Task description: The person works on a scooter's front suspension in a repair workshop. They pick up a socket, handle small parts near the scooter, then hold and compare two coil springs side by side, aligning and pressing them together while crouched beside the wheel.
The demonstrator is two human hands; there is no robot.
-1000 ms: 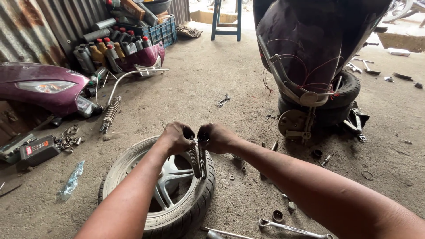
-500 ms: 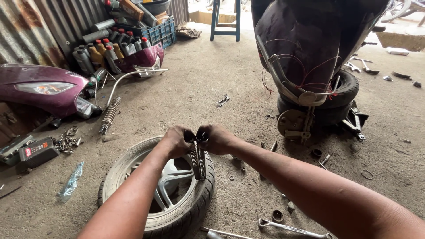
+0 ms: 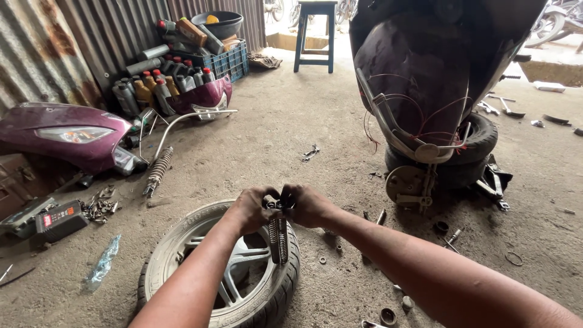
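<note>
I am clamping my left hand (image 3: 250,209) and my right hand (image 3: 306,205) around the tops of two upright coil springs (image 3: 278,238) over the tyre of the wheel (image 3: 182,243) on the floor, apparently comparing them, so steadiness seems needed next.

We have both arms stretched forward, forearms bare, converging toward the centre. Our left hand (image 3: 250,211) comes in from lower left, fist-like, knuckles up, fingers (image 3: 265,200) curled inward in a closed grip. Our right hand (image 3: 308,205) comes in from lower right, wrist straight, fingers also curled shut. The two hands meet, knuckles nearly touching, thumbs hidden. Both wrists level.
</note>
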